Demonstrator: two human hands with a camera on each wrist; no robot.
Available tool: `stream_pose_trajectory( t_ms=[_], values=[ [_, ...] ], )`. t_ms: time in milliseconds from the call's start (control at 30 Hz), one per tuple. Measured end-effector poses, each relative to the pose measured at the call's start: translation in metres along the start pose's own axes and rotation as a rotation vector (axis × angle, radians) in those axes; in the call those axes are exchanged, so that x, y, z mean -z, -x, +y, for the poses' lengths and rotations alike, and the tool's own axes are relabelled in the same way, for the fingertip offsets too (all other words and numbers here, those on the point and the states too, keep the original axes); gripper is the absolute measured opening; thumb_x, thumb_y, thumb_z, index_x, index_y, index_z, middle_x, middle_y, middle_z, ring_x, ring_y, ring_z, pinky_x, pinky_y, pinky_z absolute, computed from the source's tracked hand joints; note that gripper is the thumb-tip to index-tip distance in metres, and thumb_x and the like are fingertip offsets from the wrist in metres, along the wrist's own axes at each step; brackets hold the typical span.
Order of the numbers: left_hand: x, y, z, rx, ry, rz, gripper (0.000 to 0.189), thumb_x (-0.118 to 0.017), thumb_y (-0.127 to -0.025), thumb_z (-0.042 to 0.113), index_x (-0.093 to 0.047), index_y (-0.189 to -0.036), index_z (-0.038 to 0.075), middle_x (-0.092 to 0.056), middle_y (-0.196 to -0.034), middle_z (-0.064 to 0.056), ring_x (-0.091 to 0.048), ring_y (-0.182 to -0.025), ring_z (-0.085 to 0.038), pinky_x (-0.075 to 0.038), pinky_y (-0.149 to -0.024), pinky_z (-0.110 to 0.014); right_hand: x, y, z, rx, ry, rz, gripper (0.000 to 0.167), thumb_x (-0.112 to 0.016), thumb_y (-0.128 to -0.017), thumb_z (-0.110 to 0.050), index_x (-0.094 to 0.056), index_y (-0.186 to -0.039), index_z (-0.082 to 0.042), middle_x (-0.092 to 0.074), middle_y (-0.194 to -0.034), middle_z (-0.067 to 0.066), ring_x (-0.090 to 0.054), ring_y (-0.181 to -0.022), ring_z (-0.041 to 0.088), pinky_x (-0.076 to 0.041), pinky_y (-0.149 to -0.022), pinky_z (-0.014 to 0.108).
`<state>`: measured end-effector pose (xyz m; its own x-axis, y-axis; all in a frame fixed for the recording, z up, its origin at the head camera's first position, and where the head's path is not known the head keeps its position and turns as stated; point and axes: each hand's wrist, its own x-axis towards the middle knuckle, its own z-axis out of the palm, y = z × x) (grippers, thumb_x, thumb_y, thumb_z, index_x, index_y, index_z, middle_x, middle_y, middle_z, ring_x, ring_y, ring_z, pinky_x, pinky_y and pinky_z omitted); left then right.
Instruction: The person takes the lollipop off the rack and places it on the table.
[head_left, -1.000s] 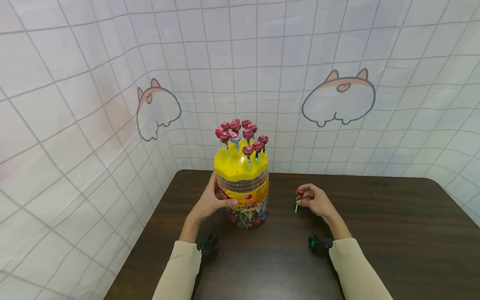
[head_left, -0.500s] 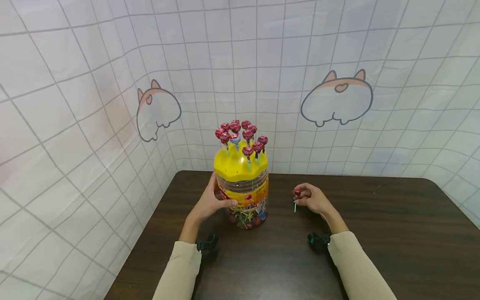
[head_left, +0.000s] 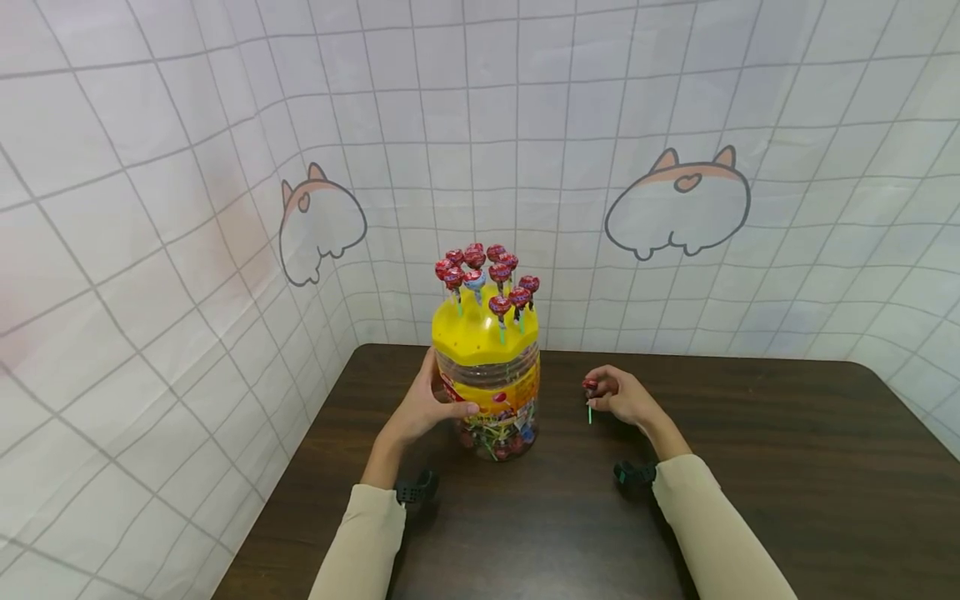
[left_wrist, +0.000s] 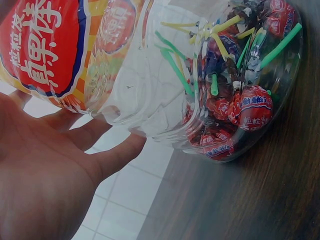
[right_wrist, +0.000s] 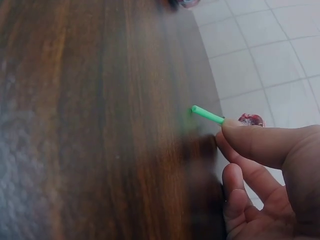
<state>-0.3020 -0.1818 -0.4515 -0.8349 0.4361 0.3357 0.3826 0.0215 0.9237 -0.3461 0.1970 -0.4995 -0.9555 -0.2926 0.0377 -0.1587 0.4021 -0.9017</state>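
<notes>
A large clear plastic jar [head_left: 489, 398] with a yellow lid [head_left: 472, 340] stands upright on the table. Red-wrapped lollipops [head_left: 499, 305] and a light-blue-wrapped lollipop [head_left: 474, 282] stick up from the lid. My left hand [head_left: 422, 410] holds the jar's left side, thumb across the front label. Through the jar's wall in the left wrist view, several loose lollipops [left_wrist: 252, 107] with green and yellow sticks show at the bottom. To the right of the jar, my right hand [head_left: 628, 400] pinches a red-wrapped lollipop [head_left: 590, 386], its green stick [right_wrist: 207, 114] pointing down.
The dark wooden table [head_left: 517, 533] runs out to both sides, its far edge close behind the jar. A white grid-patterned curtain [head_left: 480, 125] hangs behind and on the left. Each wrist wears a black strap camera [head_left: 417, 487].
My right hand has moved slightly left toward the jar with the lollipop. The left hand keeps its hold on the jar, and the head view has shifted a little.
</notes>
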Motion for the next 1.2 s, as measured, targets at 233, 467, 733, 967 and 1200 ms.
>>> stream_pose_trajectory(
  t_ms=[233, 467, 733, 967, 1200],
  values=[
    [-0.0009, -0.0007, -0.0001, 0.008, 0.002, 0.003, 0.099, -0.083, -0.086, 0.012, -0.018, -0.158, 0.036, -0.046, -0.149, -0.005, -0.053, -0.133, -0.027, -0.049, -0.111, -0.050, 0.0001, 0.0002, -0.0022, -0.003, 0.052, 0.020, 0.041, -0.072, -0.091, 0.004, -0.057, -0.128, 0.005, -0.064, -0.112, 0.028, -0.062, -0.095, 0.027, -0.047, -0.076, 0.031],
    [-0.0011, -0.0007, 0.0013, 0.015, -0.006, 0.014, 0.101, -0.084, -0.086, 0.015, -0.018, -0.159, 0.036, -0.045, -0.150, -0.006, -0.053, -0.134, -0.028, -0.048, -0.111, -0.052, 0.0001, -0.0019, -0.0006, -0.021, 0.135, 0.033, 0.038, -0.074, -0.089, 0.002, -0.060, -0.124, 0.003, -0.064, -0.114, 0.025, -0.056, -0.085, 0.023, -0.044, -0.071, 0.032],
    [-0.0016, -0.0004, 0.0021, 0.026, 0.004, 0.015, 0.101, -0.085, -0.085, 0.017, -0.018, -0.158, 0.038, -0.046, -0.150, -0.006, -0.053, -0.134, -0.028, -0.049, -0.111, -0.051, 0.0004, -0.0047, -0.0015, -0.073, 0.225, 0.001, 0.036, -0.076, -0.088, -0.002, -0.061, -0.121, 0.002, -0.060, -0.112, 0.019, -0.050, -0.085, 0.023, -0.042, -0.070, 0.032],
    [-0.0025, 0.0001, 0.0036, 0.016, -0.016, 0.013, 0.101, -0.085, -0.085, 0.020, -0.017, -0.159, 0.037, -0.046, -0.149, -0.006, -0.052, -0.134, -0.027, -0.048, -0.112, -0.052, 0.0004, -0.0047, -0.0037, -0.086, 0.226, -0.006, 0.038, -0.077, -0.088, -0.002, -0.061, -0.122, 0.003, -0.060, -0.109, 0.017, -0.052, -0.090, 0.025, -0.043, -0.073, 0.032],
    [-0.0019, 0.0010, 0.0033, 0.024, -0.026, 0.023, 0.100, -0.084, -0.086, 0.017, -0.018, -0.158, 0.037, -0.046, -0.149, -0.005, -0.052, -0.134, -0.027, -0.047, -0.113, -0.052, 0.0001, -0.0055, -0.0027, -0.081, 0.228, -0.009, 0.040, -0.077, -0.089, -0.006, -0.062, -0.126, 0.001, -0.059, -0.109, 0.016, -0.052, -0.094, 0.026, -0.044, -0.075, 0.033]
  ],
)
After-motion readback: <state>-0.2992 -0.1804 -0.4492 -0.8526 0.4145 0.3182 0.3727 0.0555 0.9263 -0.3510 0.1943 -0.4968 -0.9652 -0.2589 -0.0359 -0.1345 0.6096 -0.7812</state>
